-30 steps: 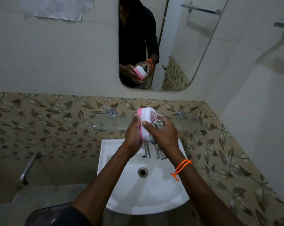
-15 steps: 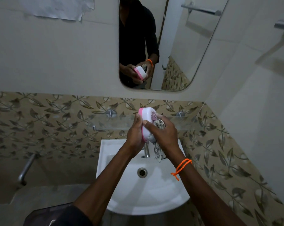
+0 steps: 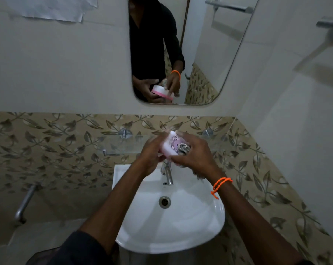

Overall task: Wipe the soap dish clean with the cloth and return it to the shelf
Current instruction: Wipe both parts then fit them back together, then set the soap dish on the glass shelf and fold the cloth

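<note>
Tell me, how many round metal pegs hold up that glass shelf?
2. One peg sits left of the hands; the other peg is to their right. The hands might hide more.

Single head-worn, wide-angle view, looking forward and steeply down from above the basin, with the two forearms entering from the lower edge. The left hand and right hand meet close to the lens, near frame centre, in front of the glass shelf. The view faces the tiled back wall squarely; the right side wall runs off at an angle. Straight lines bow toward the edges. The mirror at upper centre returns a second, opposite-facing look at the same hands, smaller and farther off. No other view is provided.
</note>
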